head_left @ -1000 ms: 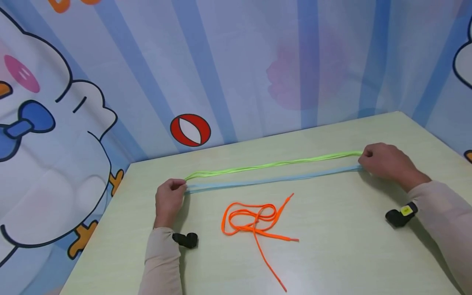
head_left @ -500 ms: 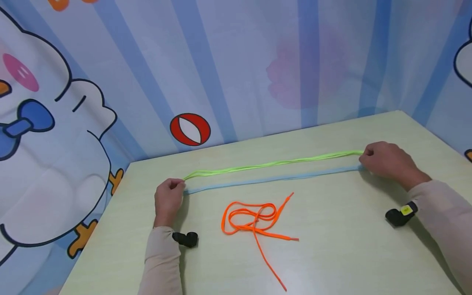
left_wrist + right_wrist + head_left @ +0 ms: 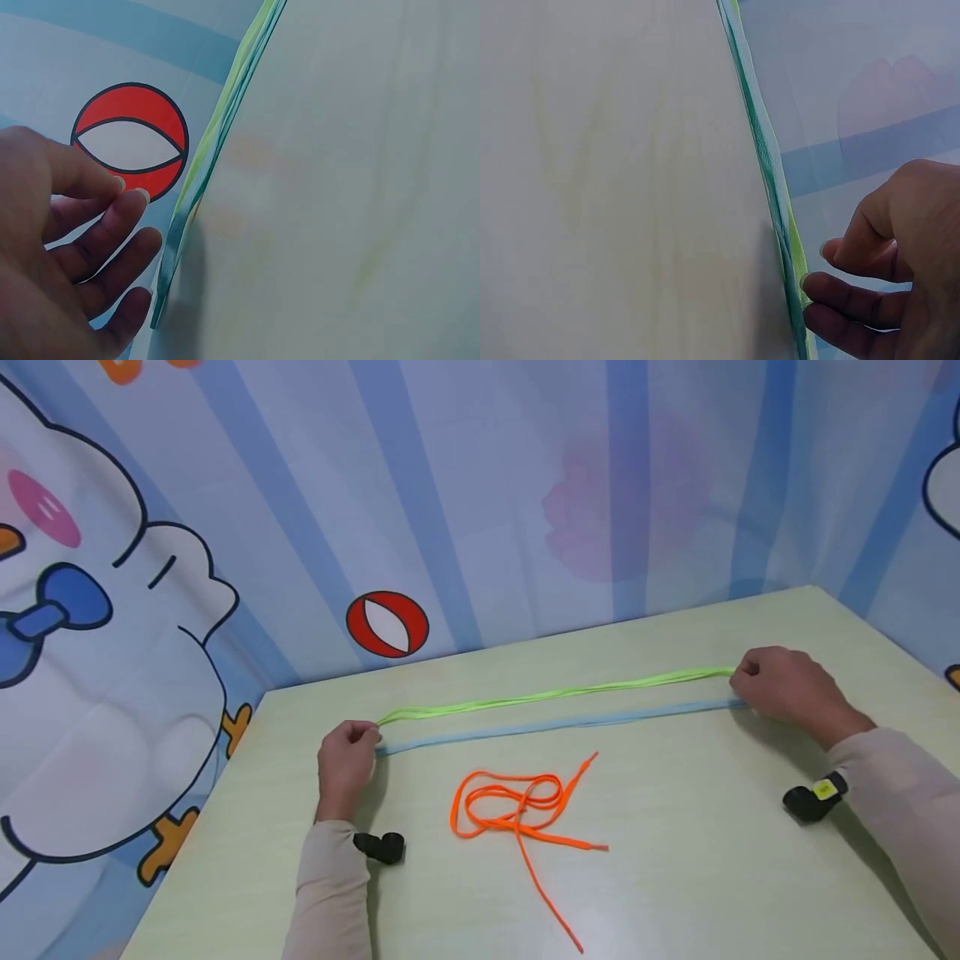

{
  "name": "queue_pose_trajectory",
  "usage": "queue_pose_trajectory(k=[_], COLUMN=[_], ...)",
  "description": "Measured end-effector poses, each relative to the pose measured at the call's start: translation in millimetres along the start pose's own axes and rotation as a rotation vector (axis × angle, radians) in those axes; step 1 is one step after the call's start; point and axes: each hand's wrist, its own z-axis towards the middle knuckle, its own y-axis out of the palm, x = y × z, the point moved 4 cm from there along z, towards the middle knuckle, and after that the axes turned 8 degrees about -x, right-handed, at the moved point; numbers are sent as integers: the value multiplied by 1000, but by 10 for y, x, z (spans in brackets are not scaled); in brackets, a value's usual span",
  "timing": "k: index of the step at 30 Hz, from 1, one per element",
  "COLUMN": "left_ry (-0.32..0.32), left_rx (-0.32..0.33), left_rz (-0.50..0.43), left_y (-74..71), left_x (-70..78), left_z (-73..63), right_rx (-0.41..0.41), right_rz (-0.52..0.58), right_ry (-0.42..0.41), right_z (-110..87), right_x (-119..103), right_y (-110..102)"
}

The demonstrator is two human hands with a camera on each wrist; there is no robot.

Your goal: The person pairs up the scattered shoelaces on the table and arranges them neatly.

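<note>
In the head view a light-green shoelace (image 3: 555,694) and a light-blue shoelace (image 3: 555,726) lie stretched side by side, each gathered in several strands. My left hand (image 3: 345,770) is at their left ends. Its thumb and fingers are loosely bent, and the left wrist view shows nothing between them, the blue end lying beside the fingers. At the right ends is my right hand (image 3: 787,685), its fingertips against the green edge in the right wrist view, thumb and forefinger apart. Part of the right ends is hidden under that hand. Nearer me, an orange shoelace (image 3: 555,839) lies loosely looped.
The laces lie on a pale table (image 3: 690,877). Behind it hangs a blue-striped cloth (image 3: 510,510) printed with a red-and-white ball (image 3: 387,624). A black wrist camera sits on each sleeve.
The blue lace's strands, spread at the left end a second ago, now lie together in one narrow band. Both hands have stayed nearly in place; the orange lace is unchanged.
</note>
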Motion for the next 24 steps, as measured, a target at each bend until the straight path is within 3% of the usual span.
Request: queue_pose_trajectory(k=[7, 14, 18, 24], left_ry=[19, 1, 7, 32], left_rx=[-19, -59, -99, -209], left_rz=[24, 55, 75, 120], left_y=[31, 113, 179, 334], left_x=[64, 114, 167, 275], left_z=[-6, -13, -24, -56], right_rx=[89, 87, 85, 64], right_rz=[37, 50, 58, 72], right_ry=[-40, -64, -63, -63], right_z=[22, -4, -30, -56], right_x=[-130, -271, -341, -427], right_y=[-10, 1, 19, 26])
